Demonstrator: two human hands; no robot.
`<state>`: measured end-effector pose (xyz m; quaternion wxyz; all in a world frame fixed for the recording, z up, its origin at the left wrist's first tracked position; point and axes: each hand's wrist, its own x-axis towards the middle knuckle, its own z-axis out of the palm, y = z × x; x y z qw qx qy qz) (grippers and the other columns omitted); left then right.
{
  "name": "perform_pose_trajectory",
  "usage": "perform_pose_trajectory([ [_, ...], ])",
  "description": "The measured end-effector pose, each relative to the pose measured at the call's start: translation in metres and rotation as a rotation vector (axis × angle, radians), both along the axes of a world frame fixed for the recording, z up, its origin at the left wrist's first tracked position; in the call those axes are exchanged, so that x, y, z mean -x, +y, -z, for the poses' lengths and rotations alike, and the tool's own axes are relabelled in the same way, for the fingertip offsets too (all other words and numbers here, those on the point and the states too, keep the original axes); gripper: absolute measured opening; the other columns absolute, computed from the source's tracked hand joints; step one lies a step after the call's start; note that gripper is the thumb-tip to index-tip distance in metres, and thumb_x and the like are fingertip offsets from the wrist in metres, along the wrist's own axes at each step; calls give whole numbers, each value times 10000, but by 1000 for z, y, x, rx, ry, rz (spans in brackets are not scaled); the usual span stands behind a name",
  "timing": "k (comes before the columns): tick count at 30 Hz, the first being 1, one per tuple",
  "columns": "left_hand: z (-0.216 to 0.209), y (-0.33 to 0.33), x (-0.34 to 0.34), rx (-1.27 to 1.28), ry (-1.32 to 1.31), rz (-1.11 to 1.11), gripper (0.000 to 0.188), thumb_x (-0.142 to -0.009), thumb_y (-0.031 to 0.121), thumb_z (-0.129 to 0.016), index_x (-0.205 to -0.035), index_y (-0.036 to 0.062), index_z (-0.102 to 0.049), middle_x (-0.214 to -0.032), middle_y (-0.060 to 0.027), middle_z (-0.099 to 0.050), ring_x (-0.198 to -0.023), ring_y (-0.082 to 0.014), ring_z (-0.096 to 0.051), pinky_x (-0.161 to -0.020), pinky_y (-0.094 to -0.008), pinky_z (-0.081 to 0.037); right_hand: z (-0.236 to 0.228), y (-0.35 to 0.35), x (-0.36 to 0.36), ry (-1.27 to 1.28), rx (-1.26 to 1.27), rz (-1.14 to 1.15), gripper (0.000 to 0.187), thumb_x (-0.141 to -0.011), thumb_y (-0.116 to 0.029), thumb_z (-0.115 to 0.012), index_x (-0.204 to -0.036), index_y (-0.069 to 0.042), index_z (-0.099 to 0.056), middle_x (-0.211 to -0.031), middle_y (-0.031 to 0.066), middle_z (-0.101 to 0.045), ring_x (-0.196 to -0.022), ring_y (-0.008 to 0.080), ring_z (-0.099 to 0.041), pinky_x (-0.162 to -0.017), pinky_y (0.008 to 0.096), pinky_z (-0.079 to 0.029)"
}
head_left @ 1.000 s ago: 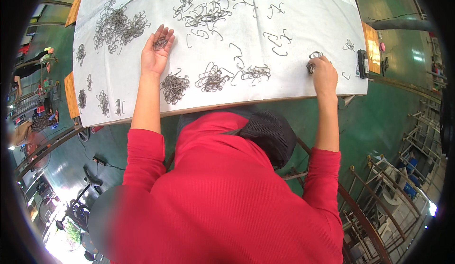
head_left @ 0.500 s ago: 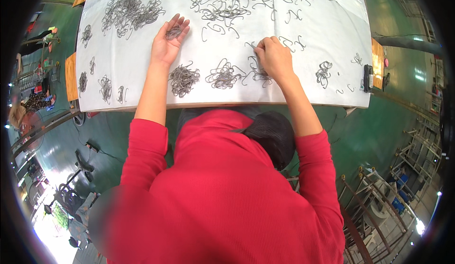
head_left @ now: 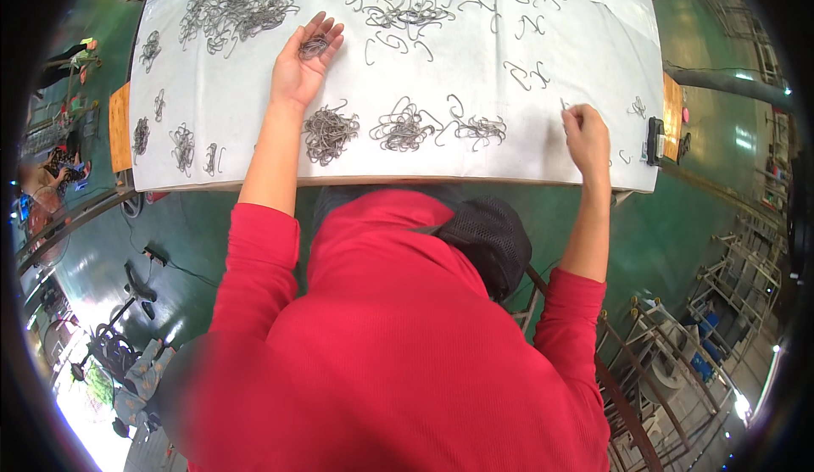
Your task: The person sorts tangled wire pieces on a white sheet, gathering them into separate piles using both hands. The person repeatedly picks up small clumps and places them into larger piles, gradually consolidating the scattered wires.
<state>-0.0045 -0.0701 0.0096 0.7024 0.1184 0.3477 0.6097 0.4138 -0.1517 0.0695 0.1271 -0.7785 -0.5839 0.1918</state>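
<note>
My left hand is palm up over the white-covered table, its fingers loosely curled around a small bunch of grey wire hooks. Farther right, my right hand is closed in a pinch, with the tip of a wire hook showing at its fingertips. It covers the spot of a small pile. Near the front edge lie a dense hook pile, a looser pile and a spread-out pile. Many of the hooks are S-shaped.
A large hook heap spreads at the far left, with another heap at the far middle. Several small groups line the left side. A black object sits at the right edge. A dark mesh cap is below the table edge.
My right hand has moved right and slightly nearer, from the scattered hooks to the small pile on the right. My left hand stays nearly in place with its bunch.
</note>
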Motion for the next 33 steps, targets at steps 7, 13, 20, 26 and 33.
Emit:
perform_pose_trajectory([
  [7, 4, -2, 5, 0, 1, -8, 388, -964, 172, -387, -1238, -99, -437, -1169, -189, -525, -1145, -320, -495, -1007, -407, -427, 6, 0, 66, 166, -125, -224, 145, -770, -190, -658, -845, -66, -669, -840, 106, -633, -777, 261, -617, -711, 354, -480],
  [13, 4, -1, 2, 2, 16, -22, 381, -966, 180, -377, -1215, -98, -454, -1156, -196, -519, -1125, -337, -502, -992, -417, -440, 23, 21, 137, -180, 30, -487, 155, -783, -206, -625, -851, -68, -647, -853, 103, -628, -778, 305, -606, -702, 417, -439],
  [20, 3, -5, 3, -8, 21, -23, 386, -963, 171, -384, -1232, -100, -443, -1176, -192, -523, -1138, -318, -498, -1005, -402, -429, 15, 11, 47, -10, -94, -86, 162, -815, -177, -592, -892, -36, -614, -894, 152, -621, -811, 332, -598, -728, 416, -455],
  [26, 2, -4, 1, -6, -3, -13, 385, -962, 167, -389, -1236, -99, -439, -1175, -193, -527, -1145, -319, -494, -1011, -405, -423, 9, -19, -2, -68, -21, -73, 212, -792, -191, -649, -941, -45, -612, -895, 126, -600, -793, 280, -593, -703, 378, -466],
  [33, 6, -5, 8, -16, 3, -23, 384, -963, 164, -388, -1236, -101, -437, -1178, -199, -522, -1145, -324, -494, -1009, -408, -425, 22, -19, 85, 223, -361, -456, 345, -711, -209, -732, -1012, -89, -616, -986, 94, -574, -954, 265, -528, -794, 365, -434],
])
